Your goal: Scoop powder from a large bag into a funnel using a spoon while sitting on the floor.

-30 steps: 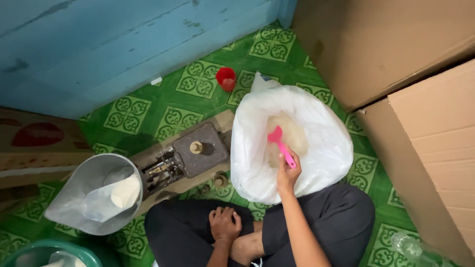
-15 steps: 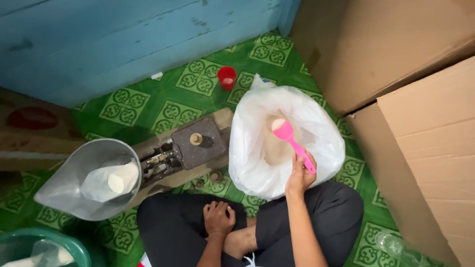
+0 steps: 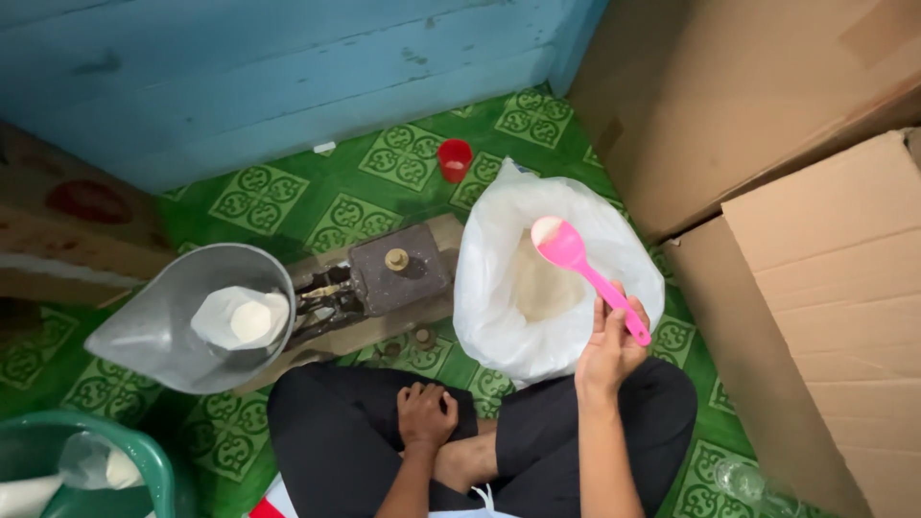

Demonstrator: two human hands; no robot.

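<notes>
On a green patterned floor (image 3: 288, 206), a seated person lifted a pink spoon (image 3: 585, 273) of white powder above an open white sack (image 3: 523, 317).

The right hand (image 3: 609, 350) gripped the spoon's handle, its heaped bowl held just beyond the fingers over the sack's mouth; the left hand (image 3: 427, 417) rested loosely curled on the crossed legs, holding nothing. Beyond the left hand stood a balance scale (image 3: 384, 283) whose metal pan (image 3: 163, 331) carried a small bag of white powder (image 3: 245, 317). A red cup (image 3: 455, 158) sat farther off by a blue wall (image 3: 288, 67), and cardboard boxes (image 3: 815, 269) rose beside the right hand.
</notes>
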